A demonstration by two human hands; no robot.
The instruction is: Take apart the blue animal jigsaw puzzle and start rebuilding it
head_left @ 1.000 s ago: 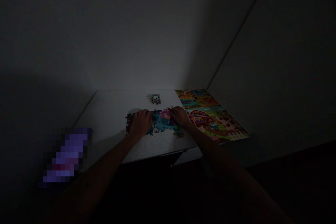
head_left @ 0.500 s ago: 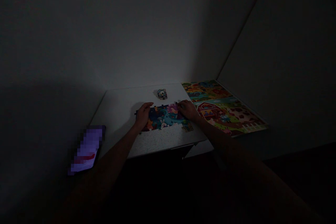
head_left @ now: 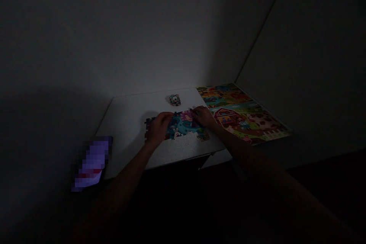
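Table top [head_left: 128, 122], centre of frame: white, faintly speckled near its front edge. Partly built puzzle [head_left: 183, 126] at centre: teal-blue ground with a pink-purple patch and small white figures; dark ragged edge at its left. Small stack of pieces [head_left: 175, 100] above it: teal, black and white. Printed farm sheet [head_left: 243, 116], right of centre: red barn, green and orange fields, brown spots, white fence along one edge. Walls: dim grey.
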